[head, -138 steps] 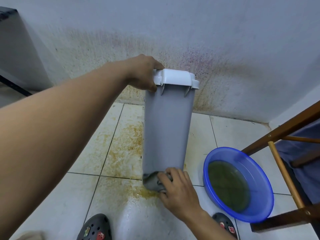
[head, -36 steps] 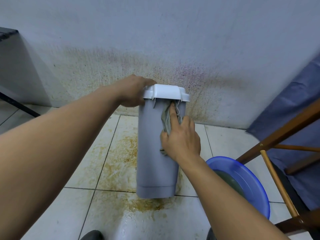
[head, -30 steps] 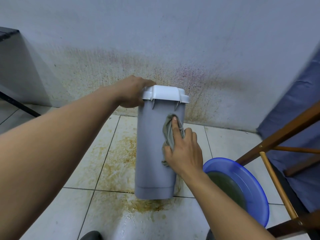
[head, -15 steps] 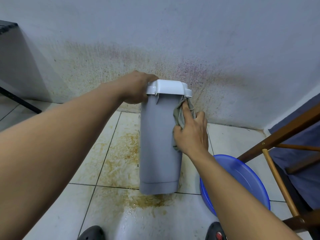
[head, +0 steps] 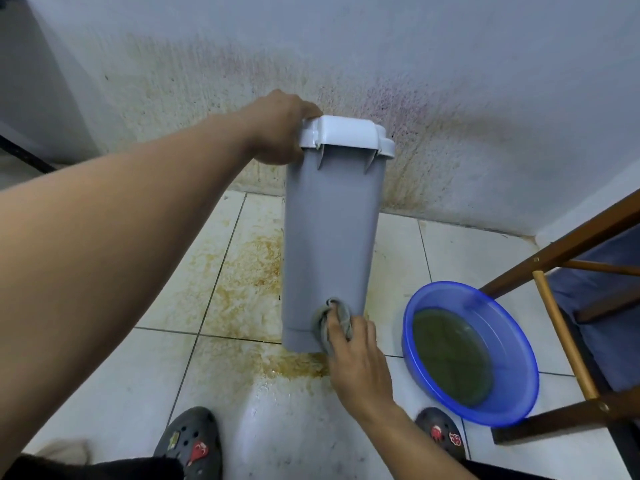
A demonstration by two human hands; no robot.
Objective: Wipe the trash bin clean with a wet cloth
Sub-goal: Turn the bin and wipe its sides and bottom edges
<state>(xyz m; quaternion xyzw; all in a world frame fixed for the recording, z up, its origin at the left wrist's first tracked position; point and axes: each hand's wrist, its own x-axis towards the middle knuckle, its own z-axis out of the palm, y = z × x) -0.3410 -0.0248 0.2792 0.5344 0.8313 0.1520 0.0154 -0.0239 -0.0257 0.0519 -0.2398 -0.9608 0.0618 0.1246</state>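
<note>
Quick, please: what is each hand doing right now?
Left hand: grips the trash bin at its white lid.
Right hand: holds the cloth against the bin's base.

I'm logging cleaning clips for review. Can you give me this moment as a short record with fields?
Trash bin: grey, white lid, standing on the tiled floor by the stained wall
Left hand: grips the trash bin at its lid
Right hand: presses the cloth against the trash bin's lower front
Cloth: grey, bunched under the hand
Basin: blue, on the floor right of the bin, murky greenish water inside
Floor: brown stains around the bin's base
</note>
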